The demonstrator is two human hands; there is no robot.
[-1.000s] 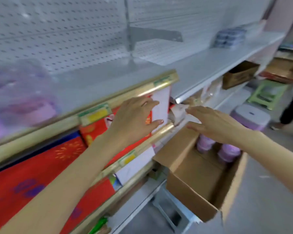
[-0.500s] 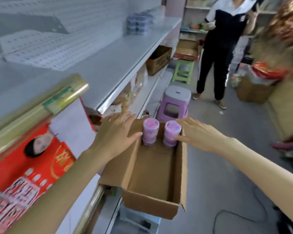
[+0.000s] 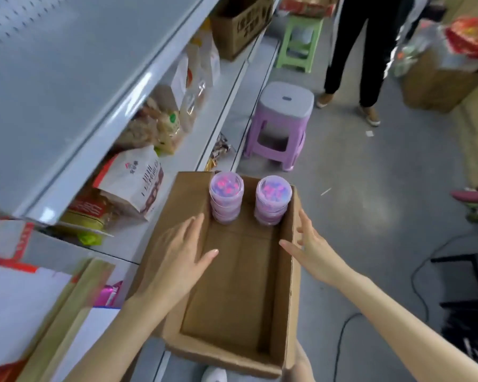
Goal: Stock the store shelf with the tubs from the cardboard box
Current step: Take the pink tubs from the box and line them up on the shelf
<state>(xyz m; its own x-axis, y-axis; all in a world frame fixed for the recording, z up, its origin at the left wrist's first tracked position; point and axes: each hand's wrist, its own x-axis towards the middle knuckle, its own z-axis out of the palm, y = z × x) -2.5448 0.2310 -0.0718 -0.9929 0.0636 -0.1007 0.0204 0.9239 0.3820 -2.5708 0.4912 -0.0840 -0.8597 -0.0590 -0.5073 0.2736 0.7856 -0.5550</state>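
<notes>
Both flat and spread: left hand (image 3: pixel 177 260) over cardboard box (image 3: pixel 286 312), right hand (image 3: pixel 312 252) beside it

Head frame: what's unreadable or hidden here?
- Tub stacks: count each, head view, sides blur together.
- Cardboard box: head view, its own floor hides what supports it.
- Right hand: touching box wall or not, blurred.
- Standing person: top edge cuts off upper body.
</notes>
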